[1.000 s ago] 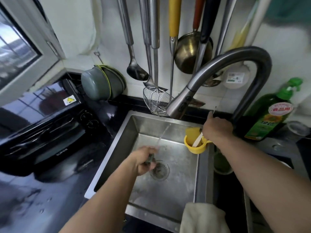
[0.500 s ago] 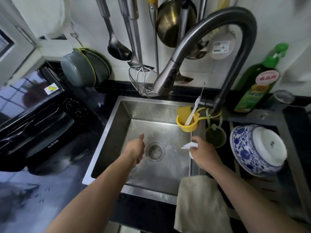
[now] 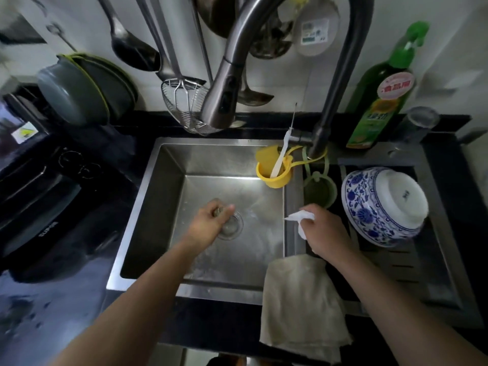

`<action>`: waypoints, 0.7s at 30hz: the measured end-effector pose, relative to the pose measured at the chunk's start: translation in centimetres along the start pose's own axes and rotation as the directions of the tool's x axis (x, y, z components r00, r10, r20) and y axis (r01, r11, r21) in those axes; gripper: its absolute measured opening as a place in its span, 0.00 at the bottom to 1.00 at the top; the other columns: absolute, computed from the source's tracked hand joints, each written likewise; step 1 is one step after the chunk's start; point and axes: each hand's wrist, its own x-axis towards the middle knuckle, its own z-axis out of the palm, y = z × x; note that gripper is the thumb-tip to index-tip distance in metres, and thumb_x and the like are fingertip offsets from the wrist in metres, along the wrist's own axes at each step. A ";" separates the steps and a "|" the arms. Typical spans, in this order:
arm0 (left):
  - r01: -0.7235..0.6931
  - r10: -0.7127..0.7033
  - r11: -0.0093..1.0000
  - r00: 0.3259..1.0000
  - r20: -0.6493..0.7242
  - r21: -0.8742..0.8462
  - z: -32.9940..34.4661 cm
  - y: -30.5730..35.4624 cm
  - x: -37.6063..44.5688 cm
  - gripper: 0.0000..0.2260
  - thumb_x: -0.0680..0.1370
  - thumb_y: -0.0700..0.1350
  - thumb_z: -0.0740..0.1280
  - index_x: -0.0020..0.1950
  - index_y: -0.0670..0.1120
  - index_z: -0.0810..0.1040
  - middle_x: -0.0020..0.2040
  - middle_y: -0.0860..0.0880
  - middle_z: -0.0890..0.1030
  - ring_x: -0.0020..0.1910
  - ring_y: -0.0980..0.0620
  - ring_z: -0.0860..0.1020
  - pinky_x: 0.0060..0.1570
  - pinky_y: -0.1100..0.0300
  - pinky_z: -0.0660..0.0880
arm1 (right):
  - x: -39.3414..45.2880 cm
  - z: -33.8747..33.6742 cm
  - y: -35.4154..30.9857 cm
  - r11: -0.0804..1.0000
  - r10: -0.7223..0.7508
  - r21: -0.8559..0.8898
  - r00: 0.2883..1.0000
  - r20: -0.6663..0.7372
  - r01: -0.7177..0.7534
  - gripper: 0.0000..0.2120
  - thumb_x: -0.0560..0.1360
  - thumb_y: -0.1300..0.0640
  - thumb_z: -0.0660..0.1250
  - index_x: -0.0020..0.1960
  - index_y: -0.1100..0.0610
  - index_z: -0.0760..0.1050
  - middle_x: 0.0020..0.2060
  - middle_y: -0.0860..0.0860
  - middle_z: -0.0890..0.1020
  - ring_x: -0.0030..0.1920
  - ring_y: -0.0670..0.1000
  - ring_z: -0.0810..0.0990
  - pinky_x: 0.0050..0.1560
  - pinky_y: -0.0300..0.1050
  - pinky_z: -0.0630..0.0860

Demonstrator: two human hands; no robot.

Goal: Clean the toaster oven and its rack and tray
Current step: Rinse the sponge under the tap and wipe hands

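1. A dark, wet countertop (image 3: 39, 313) runs round a steel sink (image 3: 158, 207) under a wall of hanging utensils; the tall faucet (image 3: 224, 88) arches over the basin, and no water shows at its spout.
2. The toaster oven (image 3: 39, 207) sits at the far left on the counter, well apart from both hands, its door looking closed. Its rack and tray cannot be made out as separate things.
3. The left hand (image 3: 208, 223) hangs over the drain (image 3: 232, 225), fingers curled round something small and dark — too blurred to name.
4. The right hand (image 3: 324, 233) pinches a crumpled white paper or wipe (image 3: 299, 216) at the sink's right edge, just above a beige cloth (image 3: 301, 307) draped over the front rim.
5. Nearby: a yellow caddy (image 3: 274, 175) on the sink wall, an upturned blue-and-white bowl (image 3: 383, 207) on the drainer, a green bottle (image 3: 380, 96) behind.
6. Judged from this, the step in hand is preparing or rinsing the wiping material at the sink — the oven itself is not being touched.
7. The next move likely calls for carrying the wipe left to the oven, and opening the door to reach rack and tray.
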 end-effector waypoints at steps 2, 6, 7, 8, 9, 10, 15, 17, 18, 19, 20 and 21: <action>0.187 -0.251 0.871 0.964 0.085 0.453 -0.3 -2.0 -0.1 0.21 0.78 0.48 0.72 0.67 0.44 0.69 0.65 0.40 0.75 0.57 0.47 0.79 0.54 0.56 0.77 | -1.0 0.1 0.5 0.999 0.027 0.034 1.000 0.016 -0.027 0.11 0.78 0.60 0.60 0.54 0.49 0.78 0.49 0.48 0.82 0.51 0.52 0.79 0.50 0.46 0.75; 0.230 -0.295 0.890 0.949 0.112 0.394 2.3 -1.3 0.2 0.31 0.68 0.53 0.70 0.68 0.51 0.62 0.66 0.40 0.70 0.63 0.37 0.75 0.65 0.43 0.75 | -1.8 -0.8 2.3 0.997 0.032 0.068 0.999 -0.008 -0.031 0.15 0.75 0.55 0.59 0.57 0.49 0.79 0.49 0.47 0.83 0.50 0.50 0.80 0.49 0.46 0.76; 0.142 -0.187 0.930 0.977 0.104 0.339 3.5 0.1 0.6 0.32 0.67 0.53 0.70 0.67 0.52 0.61 0.65 0.42 0.71 0.61 0.38 0.77 0.62 0.45 0.76 | -2.0 -1.3 3.0 0.997 0.026 0.076 1.000 -0.012 -0.025 0.16 0.73 0.53 0.58 0.57 0.48 0.79 0.48 0.47 0.84 0.49 0.49 0.81 0.49 0.47 0.78; 0.010 -0.052 0.949 0.991 0.125 0.315 4.5 2.0 0.7 0.31 0.68 0.53 0.70 0.67 0.51 0.60 0.63 0.43 0.72 0.58 0.41 0.78 0.57 0.48 0.76 | -2.3 -2.0 3.4 0.997 0.020 0.080 1.000 -0.023 -0.018 0.17 0.73 0.53 0.58 0.57 0.48 0.79 0.47 0.47 0.83 0.49 0.49 0.81 0.49 0.48 0.78; -0.153 0.100 0.931 0.980 0.173 0.330 5.4 5.3 -0.2 0.29 0.71 0.50 0.70 0.66 0.52 0.59 0.60 0.43 0.72 0.53 0.46 0.77 0.52 0.50 0.75 | -2.4 -2.7 3.9 0.997 0.017 0.081 0.999 -0.042 -0.014 0.17 0.73 0.53 0.57 0.57 0.50 0.79 0.48 0.47 0.83 0.50 0.49 0.80 0.49 0.47 0.77; -0.323 0.269 0.890 0.942 0.201 0.322 6.2 8.1 -0.7 0.25 0.73 0.47 0.70 0.63 0.53 0.59 0.58 0.42 0.73 0.48 0.50 0.75 0.47 0.51 0.75 | -2.4 -3.6 4.4 0.997 0.011 0.078 0.998 -0.067 -0.006 0.17 0.74 0.54 0.57 0.58 0.51 0.79 0.49 0.48 0.82 0.51 0.50 0.80 0.48 0.45 0.75; -0.683 0.695 0.452 0.673 0.253 0.574 12.0 17.7 0.4 0.21 0.77 0.38 0.71 0.69 0.48 0.75 0.67 0.45 0.74 0.59 0.41 0.78 0.57 0.46 0.78 | -2.3 -6.9 6.2 0.996 0.003 0.084 0.983 -0.186 0.013 0.16 0.77 0.61 0.60 0.62 0.57 0.77 0.53 0.49 0.78 0.55 0.50 0.76 0.53 0.42 0.69; -0.591 0.659 0.158 0.659 0.362 0.791 14.1 19.0 1.6 0.18 0.78 0.45 0.71 0.68 0.50 0.80 0.69 0.45 0.74 0.68 0.40 0.71 0.67 0.46 0.70 | -2.4 -7.4 6.8 0.998 -0.012 0.066 0.986 -0.167 0.023 0.17 0.78 0.63 0.60 0.65 0.57 0.76 0.57 0.49 0.78 0.58 0.47 0.74 0.57 0.41 0.70; -0.523 0.621 0.093 0.696 0.362 0.847 14.9 19.5 2.0 0.16 0.78 0.47 0.70 0.66 0.50 0.81 0.69 0.44 0.72 0.70 0.40 0.68 0.69 0.45 0.66 | -2.5 -7.6 7.1 0.998 -0.021 0.056 0.987 -0.161 0.030 0.17 0.79 0.63 0.60 0.66 0.56 0.75 0.58 0.48 0.77 0.58 0.46 0.74 0.59 0.41 0.70; -0.469 0.564 0.071 0.747 0.352 0.880 15.7 19.8 2.5 0.15 0.79 0.48 0.70 0.65 0.48 0.82 0.68 0.44 0.73 0.69 0.40 0.68 0.68 0.45 0.64 | -2.4 -7.6 7.4 0.997 -0.030 0.059 0.986 -0.162 0.040 0.17 0.79 0.63 0.60 0.65 0.54 0.75 0.57 0.46 0.77 0.58 0.45 0.74 0.59 0.40 0.70; -0.434 0.535 0.030 0.768 0.353 0.900 16.6 20.0 2.9 0.13 0.79 0.48 0.69 0.63 0.47 0.82 0.66 0.44 0.75 0.67 0.41 0.70 0.66 0.46 0.64 | -2.3 -7.7 7.6 0.996 -0.041 0.069 0.985 -0.167 0.053 0.16 0.79 0.62 0.60 0.63 0.51 0.75 0.56 0.45 0.77 0.57 0.45 0.75 0.57 0.38 0.71; -0.419 0.476 0.014 0.801 0.362 0.908 17.5 20.1 3.2 0.12 0.80 0.46 0.68 0.63 0.46 0.81 0.62 0.44 0.79 0.64 0.42 0.74 0.64 0.47 0.65 | -2.2 -7.7 7.8 0.995 -0.053 0.075 0.983 -0.175 0.067 0.15 0.79 0.62 0.60 0.61 0.48 0.75 0.54 0.43 0.77 0.55 0.43 0.76 0.53 0.35 0.71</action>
